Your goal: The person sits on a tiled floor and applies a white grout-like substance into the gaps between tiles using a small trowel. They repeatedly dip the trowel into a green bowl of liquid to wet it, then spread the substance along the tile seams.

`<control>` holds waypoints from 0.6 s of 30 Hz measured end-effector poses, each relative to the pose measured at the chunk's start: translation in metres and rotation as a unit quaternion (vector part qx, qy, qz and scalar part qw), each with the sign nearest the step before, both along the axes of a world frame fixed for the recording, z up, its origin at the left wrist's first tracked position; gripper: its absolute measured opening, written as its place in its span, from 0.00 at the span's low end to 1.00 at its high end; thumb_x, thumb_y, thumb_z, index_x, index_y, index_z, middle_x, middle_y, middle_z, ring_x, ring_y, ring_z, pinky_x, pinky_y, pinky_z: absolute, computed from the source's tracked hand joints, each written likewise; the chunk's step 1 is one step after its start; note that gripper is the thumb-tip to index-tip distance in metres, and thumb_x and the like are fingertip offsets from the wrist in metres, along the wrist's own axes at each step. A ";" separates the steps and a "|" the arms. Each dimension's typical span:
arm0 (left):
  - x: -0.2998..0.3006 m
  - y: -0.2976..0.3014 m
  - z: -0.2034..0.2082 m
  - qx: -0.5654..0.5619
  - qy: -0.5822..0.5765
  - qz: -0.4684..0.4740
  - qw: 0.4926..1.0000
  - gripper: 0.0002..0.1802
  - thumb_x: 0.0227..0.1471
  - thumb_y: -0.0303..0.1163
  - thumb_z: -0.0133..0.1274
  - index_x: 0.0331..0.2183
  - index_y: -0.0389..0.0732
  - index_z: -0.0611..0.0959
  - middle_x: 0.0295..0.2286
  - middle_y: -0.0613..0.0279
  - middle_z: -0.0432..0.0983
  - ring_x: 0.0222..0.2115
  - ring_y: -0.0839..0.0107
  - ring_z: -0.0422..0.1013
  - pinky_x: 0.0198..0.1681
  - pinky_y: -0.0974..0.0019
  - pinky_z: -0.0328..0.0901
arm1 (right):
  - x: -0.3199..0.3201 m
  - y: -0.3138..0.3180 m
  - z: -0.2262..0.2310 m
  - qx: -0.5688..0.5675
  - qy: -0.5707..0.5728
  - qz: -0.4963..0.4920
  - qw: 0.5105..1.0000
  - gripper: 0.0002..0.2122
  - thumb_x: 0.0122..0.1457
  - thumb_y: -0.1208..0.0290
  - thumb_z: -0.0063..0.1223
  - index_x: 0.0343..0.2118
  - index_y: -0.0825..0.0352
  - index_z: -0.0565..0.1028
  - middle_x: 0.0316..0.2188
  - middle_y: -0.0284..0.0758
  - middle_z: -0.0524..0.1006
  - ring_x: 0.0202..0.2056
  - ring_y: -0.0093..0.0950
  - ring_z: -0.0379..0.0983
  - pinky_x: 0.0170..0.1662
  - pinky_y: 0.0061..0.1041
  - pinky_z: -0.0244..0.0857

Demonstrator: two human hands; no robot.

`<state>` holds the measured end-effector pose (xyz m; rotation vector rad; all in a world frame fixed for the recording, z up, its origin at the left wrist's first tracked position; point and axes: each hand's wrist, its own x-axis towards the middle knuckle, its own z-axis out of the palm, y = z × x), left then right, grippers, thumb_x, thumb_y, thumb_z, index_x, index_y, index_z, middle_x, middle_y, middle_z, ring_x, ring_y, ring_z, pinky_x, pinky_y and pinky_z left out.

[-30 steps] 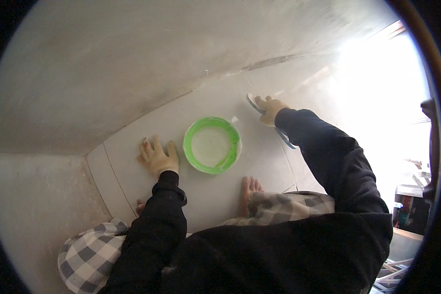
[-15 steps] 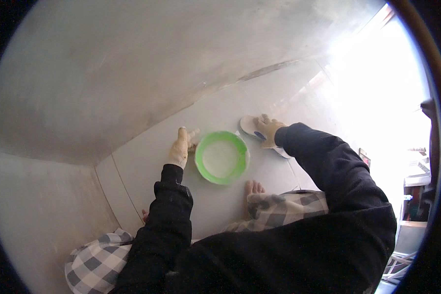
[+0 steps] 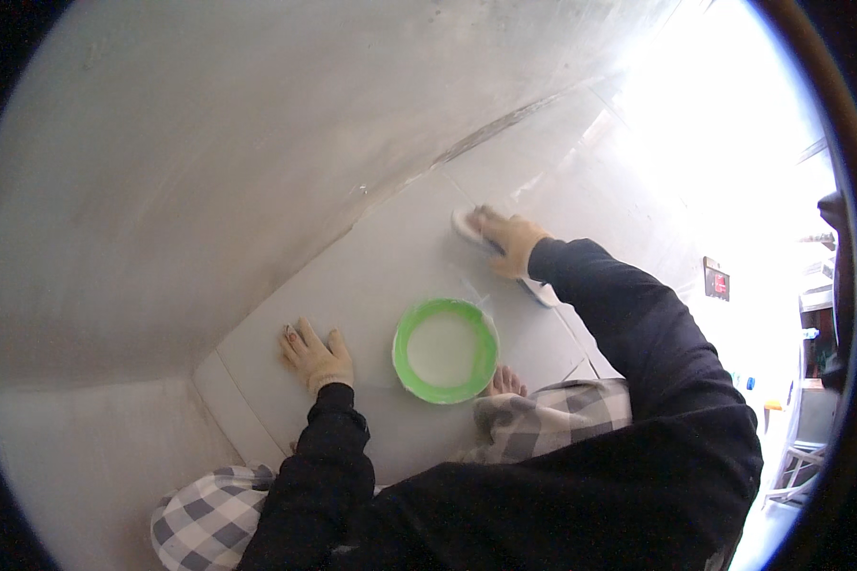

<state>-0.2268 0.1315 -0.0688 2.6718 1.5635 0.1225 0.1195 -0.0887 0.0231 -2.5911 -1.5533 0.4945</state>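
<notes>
My left hand (image 3: 316,359), in a pale glove, lies flat on the light floor tiles (image 3: 352,276) with its fingers spread. It holds nothing. My right hand (image 3: 512,243), gloved as well, grips a flip-flop (image 3: 464,226) with a pale, rounded sole and blue along its edge. The sole rests against the tiles, and my fingers cover its middle part. Between my arms stands a green bowl (image 3: 400,354) with a whitish, milky mix (image 3: 443,350) in it. Neither hand touches the bowl.
A grey wall (image 3: 229,162) rises beyond the tiles, with a rough dark joint (image 3: 490,130) at its foot. Another wall (image 3: 95,457) stands at the left. My bare foot (image 3: 508,383) is close to the bowl. Glare fills the right side, where a metal-legged stand (image 3: 798,471) shows.
My left hand has left the bowl's side and now lies flat, nearer me and farther left. My right hand and the flip-flop moved slightly away and left. The bowl appears lower in view.
</notes>
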 end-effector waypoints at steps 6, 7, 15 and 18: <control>-0.016 -0.018 0.038 -0.044 0.036 0.019 0.998 0.39 0.58 0.52 0.44 0.63 0.41 0.59 0.63 0.42 0.53 0.66 0.47 0.44 0.66 0.39 0.39 | 0.080 0.011 0.007 0.248 0.617 -0.442 0.602 0.17 0.54 0.62 0.56 0.41 0.69 0.77 0.36 0.43 0.81 0.32 0.37 0.78 0.40 0.33 0.74; -0.019 -0.021 0.043 -0.060 0.054 0.024 0.996 0.39 0.58 0.52 0.44 0.63 0.41 0.59 0.63 0.42 0.53 0.66 0.47 0.44 0.65 0.39 0.39 | 0.088 0.014 0.007 0.248 0.631 -0.427 0.598 0.17 0.55 0.61 0.55 0.41 0.70 0.77 0.36 0.43 0.81 0.33 0.38 0.78 0.41 0.35 0.73; -0.020 -0.026 0.059 -0.048 0.087 0.018 0.995 0.39 0.57 0.52 0.46 0.63 0.43 0.58 0.62 0.44 0.54 0.66 0.47 0.45 0.65 0.37 0.40 | 0.042 0.089 -0.019 0.249 0.430 -0.419 0.760 0.13 0.52 0.65 0.54 0.37 0.68 0.79 0.29 0.38 0.80 0.27 0.32 0.75 0.35 0.31 0.71; -0.018 -0.028 0.061 -0.035 0.116 0.021 0.992 0.39 0.56 0.54 0.45 0.62 0.44 0.60 0.62 0.46 0.53 0.66 0.50 0.43 0.63 0.40 0.44 | 0.027 0.110 -0.023 0.240 0.423 -0.448 0.750 0.15 0.52 0.65 0.53 0.39 0.69 0.79 0.31 0.40 0.80 0.31 0.32 0.77 0.37 0.32 0.72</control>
